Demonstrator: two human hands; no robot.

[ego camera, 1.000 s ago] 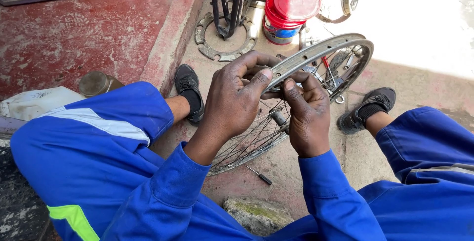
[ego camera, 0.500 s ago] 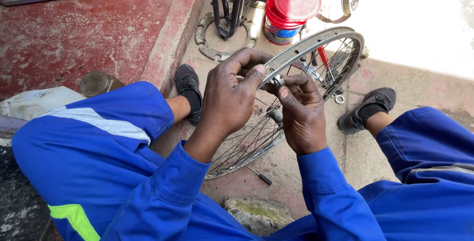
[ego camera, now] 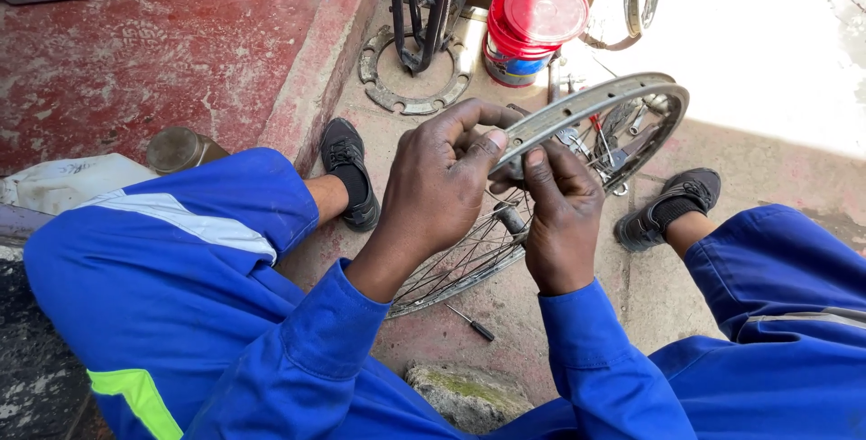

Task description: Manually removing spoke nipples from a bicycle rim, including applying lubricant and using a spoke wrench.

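The bicycle wheel (ego camera: 541, 187) stands tilted on the concrete between the person's 2 knees, its bare metal rim toward the camera and its hub (ego camera: 511, 220) just below the hands. The left hand (ego camera: 437, 192) is clamped on the near arc of the rim, thumb pressed on the outer face and fingers curled over the edge. The right hand (ego camera: 561, 215) sits just right of it, fingertips pinched together at the inner side of the rim where the spokes meet it; what they pinch is hidden, so I cannot tell whether it is a nipple or a small tool.

Beyond the wheel stands a red-lidded tin (ego camera: 532, 30); a flat metal ring (ego camera: 413, 75) lies left of that tin. A small screwdriver (ego camera: 471, 322) lies on the ground below the wheel's lower edge, near a mossy stone (ego camera: 469, 395).

Judgement: the work appears to be spoke fitting or adjustment at the rim. To do it well, the left hand should hold the rim steady against twisting, while the right turns in small, even amounts, 1 spoke at a time.
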